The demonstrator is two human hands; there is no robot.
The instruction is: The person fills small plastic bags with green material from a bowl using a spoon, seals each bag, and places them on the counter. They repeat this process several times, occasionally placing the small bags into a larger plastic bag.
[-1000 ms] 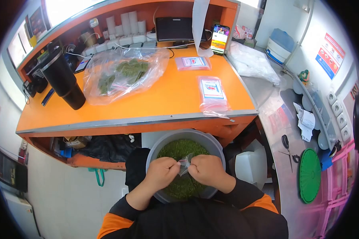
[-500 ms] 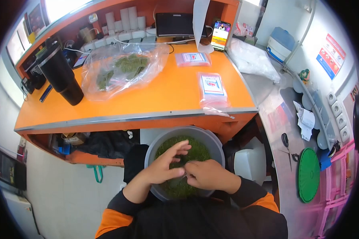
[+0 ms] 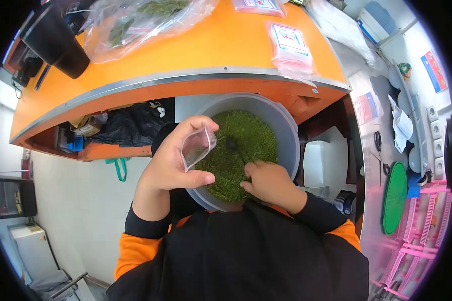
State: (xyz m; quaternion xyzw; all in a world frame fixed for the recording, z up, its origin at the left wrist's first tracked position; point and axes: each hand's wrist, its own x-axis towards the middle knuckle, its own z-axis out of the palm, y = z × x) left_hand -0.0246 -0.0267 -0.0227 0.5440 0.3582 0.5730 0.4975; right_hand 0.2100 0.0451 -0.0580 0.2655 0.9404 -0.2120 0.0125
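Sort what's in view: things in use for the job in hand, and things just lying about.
In use:
- small clear bag, held open in the left hand
- dark spoon, apparently, in the right hand
- grey tub of green shreds
- probably the large clear bag

Apparently lying about:
- black tumbler
- paper slips
- scissors
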